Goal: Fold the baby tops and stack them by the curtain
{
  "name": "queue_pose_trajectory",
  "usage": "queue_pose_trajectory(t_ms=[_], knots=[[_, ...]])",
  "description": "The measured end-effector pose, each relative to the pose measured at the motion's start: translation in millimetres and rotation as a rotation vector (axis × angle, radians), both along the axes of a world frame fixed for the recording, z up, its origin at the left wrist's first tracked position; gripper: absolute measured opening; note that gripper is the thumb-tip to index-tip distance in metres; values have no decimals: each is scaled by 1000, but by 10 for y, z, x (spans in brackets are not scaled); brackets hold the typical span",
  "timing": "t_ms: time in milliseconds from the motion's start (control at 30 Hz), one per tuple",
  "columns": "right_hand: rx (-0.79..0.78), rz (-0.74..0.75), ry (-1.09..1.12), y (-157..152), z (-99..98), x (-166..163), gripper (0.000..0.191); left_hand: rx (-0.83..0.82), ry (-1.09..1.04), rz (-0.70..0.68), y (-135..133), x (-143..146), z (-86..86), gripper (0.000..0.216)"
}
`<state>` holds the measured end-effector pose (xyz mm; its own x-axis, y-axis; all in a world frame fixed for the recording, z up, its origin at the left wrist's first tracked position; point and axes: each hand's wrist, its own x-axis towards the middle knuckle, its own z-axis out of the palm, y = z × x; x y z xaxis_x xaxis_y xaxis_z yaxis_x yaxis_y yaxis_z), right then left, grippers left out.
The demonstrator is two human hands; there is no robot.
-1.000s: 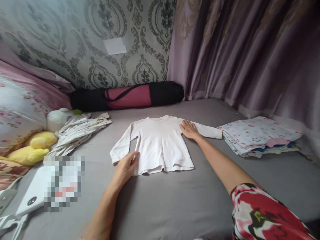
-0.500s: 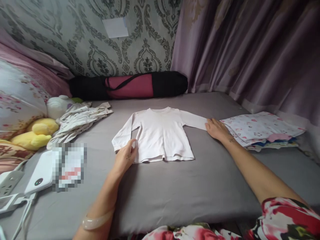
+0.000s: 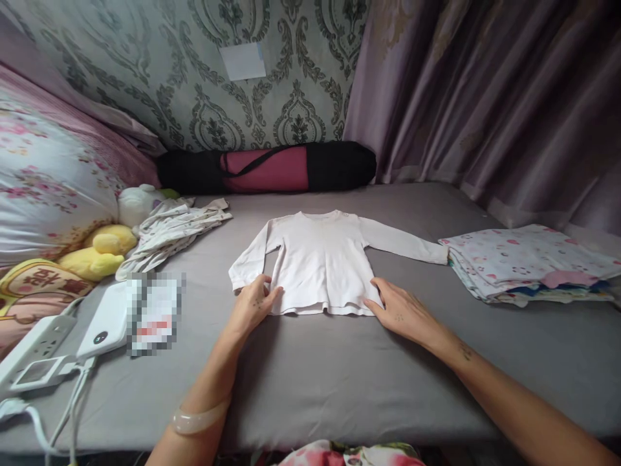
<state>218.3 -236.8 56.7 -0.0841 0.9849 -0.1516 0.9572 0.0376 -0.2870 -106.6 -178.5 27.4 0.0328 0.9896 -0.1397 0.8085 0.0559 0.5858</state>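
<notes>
A white long-sleeved shirt [image 3: 323, 259] lies spread flat, front up, on the grey bed sheet [image 3: 339, 382]. My left hand [image 3: 252, 305] rests at the shirt's lower left hem corner, fingers on the cloth near the left cuff. My right hand [image 3: 402, 312] lies open and flat at the lower right hem corner, fingertips touching the edge. The right sleeve stretches out toward a folded pile. Neither hand grips anything.
A stack of folded patterned clothes [image 3: 528, 262] sits at the right. A crumpled light garment [image 3: 174, 230], yellow and white plush toys [image 3: 104, 249], a floral pillow [image 3: 48, 175], a power strip and white power bank [image 3: 58, 333] lie left. A black-and-red roll bag [image 3: 266, 169] lies against the wall.
My right hand slid along the right sleeve out to its cuff, then drew back to the shirt's lower right hem. My left hand stayed at the lower left corner.
</notes>
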Motion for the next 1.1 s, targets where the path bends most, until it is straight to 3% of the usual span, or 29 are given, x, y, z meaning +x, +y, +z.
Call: queue_pose_trajectory(t_ms=[167,300,367,533,633,733,833,967,1100], knots=[[-37,30,19,18,12,63,38,41,20,39,34,-44,32,34],[-41,93,35,69,12,109,38,331,199,87,108,-233,22,24],[-36,98,35,95,-20,133,37,400,251,5,145,-362,-2,26],[-22,70,59,137,-157,187,38,322,233,-257,199,-597,-14,23],[-26,24,81,138,-205,198,41,335,220,-301,225,-621,66,19],[-27,-15,117,129,-218,193,45,240,135,-160,308,-637,197,22],[-7,-36,144,124,-238,188,45,166,-90,54,488,-749,308,28],[23,-49,169,132,-292,200,44,239,-371,315,811,-1027,362,35],[31,-63,177,152,-316,209,42,260,-517,446,1067,-1275,328,36]])
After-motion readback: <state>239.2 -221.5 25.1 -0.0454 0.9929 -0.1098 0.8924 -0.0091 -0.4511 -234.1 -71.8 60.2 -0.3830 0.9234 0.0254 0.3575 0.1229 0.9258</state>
